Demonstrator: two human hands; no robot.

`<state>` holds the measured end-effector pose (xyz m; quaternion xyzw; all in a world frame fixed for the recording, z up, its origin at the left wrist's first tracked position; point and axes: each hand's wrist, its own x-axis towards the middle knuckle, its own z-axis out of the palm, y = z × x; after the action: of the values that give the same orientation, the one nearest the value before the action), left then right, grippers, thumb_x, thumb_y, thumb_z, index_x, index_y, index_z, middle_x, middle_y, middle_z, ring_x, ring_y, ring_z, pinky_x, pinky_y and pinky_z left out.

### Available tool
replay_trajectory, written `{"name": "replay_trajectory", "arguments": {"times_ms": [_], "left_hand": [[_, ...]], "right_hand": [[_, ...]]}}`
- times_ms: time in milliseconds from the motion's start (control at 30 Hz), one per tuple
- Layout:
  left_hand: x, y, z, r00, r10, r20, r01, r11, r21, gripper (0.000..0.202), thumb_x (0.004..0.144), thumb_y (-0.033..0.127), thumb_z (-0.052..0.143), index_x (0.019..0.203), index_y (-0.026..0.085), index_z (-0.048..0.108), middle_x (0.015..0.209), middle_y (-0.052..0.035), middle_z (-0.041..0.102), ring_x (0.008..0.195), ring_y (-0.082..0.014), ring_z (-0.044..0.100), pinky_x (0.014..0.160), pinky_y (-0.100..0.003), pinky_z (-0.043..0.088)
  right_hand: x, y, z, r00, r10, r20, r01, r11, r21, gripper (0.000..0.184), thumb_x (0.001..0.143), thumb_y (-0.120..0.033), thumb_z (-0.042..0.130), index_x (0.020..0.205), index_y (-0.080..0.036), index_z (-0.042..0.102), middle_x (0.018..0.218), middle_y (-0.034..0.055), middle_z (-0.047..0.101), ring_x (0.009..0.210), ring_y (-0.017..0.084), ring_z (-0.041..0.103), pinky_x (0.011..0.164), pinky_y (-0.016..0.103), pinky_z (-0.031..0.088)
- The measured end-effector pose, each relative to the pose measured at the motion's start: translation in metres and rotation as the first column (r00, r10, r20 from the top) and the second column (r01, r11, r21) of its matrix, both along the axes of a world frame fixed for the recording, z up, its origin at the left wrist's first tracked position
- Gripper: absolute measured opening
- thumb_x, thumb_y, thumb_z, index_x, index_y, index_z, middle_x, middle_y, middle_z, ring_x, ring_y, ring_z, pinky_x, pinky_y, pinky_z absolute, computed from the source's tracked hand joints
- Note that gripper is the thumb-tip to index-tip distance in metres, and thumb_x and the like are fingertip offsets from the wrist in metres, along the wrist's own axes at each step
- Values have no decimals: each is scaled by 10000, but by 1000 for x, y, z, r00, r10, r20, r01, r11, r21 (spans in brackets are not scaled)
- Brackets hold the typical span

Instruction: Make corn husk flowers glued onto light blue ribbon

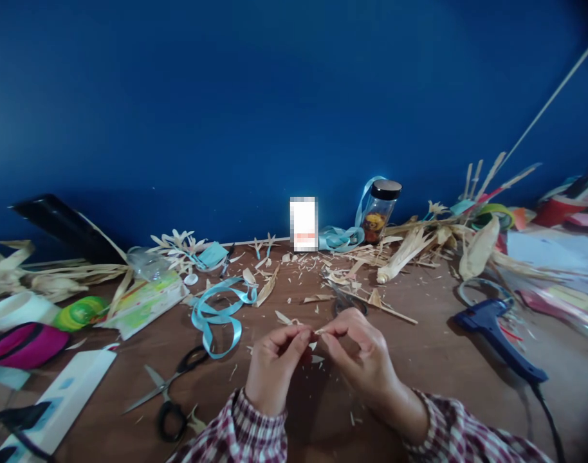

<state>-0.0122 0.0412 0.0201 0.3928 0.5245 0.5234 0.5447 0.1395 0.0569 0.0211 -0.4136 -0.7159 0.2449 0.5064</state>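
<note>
My left hand [277, 365] is closed in a pinch above the middle of the brown table. Facing it, my right hand [367, 361] pinches too, its fingertips almost meeting the left ones. Between the two sets of fingertips shows a small pale strip of dried corn husk [318, 332]; most of it is hidden by the fingers. Just beyond the right hand lies a dark pair of scissors [348, 301], partly covered. Another pair of black-handled scissors [165, 386] rests spread apart to the left, below a loose light blue ribbon [217, 315].
A blue glue gun [501, 337] with a cord lies at right. White power strip [65, 399] and pink pouch [26, 344] are at left. Along the blue wall stand a black-lidded jar [381, 209], husks [407, 251] and white husk flowers [178, 241]. Scraps litter the table.
</note>
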Motion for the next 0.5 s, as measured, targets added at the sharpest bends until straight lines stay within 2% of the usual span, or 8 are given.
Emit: {"name": "replay_trajectory", "arguments": {"times_ms": [100, 233, 400, 500], "left_hand": [[-2, 0, 1, 998, 30, 49, -31, 999, 19, 225, 661, 313, 738, 798, 135, 725, 622, -38, 709, 559, -134, 633, 559, -227, 526], [1, -4, 7, 998, -6, -58, 10, 997, 77, 212, 655, 242, 736, 835, 134, 706, 753, -61, 738, 672, -161, 676, 626, -243, 553], [4, -5, 7, 994, 63, -93, -50, 990, 130, 294, 675, 220, 715, 949, 142, 644, 774, -49, 736, 690, -159, 679, 611, -233, 551], [3, -3, 5, 995, 50, -82, -38, 989, 139, 375, 686, 217, 704, 1042, 143, 610, 750, -25, 720, 667, -133, 658, 623, -219, 533]], "right_hand": [[-1, 0, 1, 999, 20, 50, -22, 999, 41, 84, 806, -167, 575, 749, -194, 631, 684, 22, 616, 690, 160, 530, 652, 292, 422], [-1, 1, 2, 995, -26, 93, 22, 999, 43, 104, 807, -178, 577, 713, -195, 618, 655, 20, 606, 664, 162, 521, 630, 296, 415], [-3, 1, 3, 990, -32, 135, 21, 996, 83, 115, 783, -142, 591, 679, -189, 612, 615, 16, 602, 642, 159, 515, 615, 286, 406], [-4, 2, 3, 988, -29, 149, 16, 996, 85, 122, 772, -143, 600, 660, -189, 614, 601, 15, 604, 630, 157, 514, 603, 279, 405]]}}
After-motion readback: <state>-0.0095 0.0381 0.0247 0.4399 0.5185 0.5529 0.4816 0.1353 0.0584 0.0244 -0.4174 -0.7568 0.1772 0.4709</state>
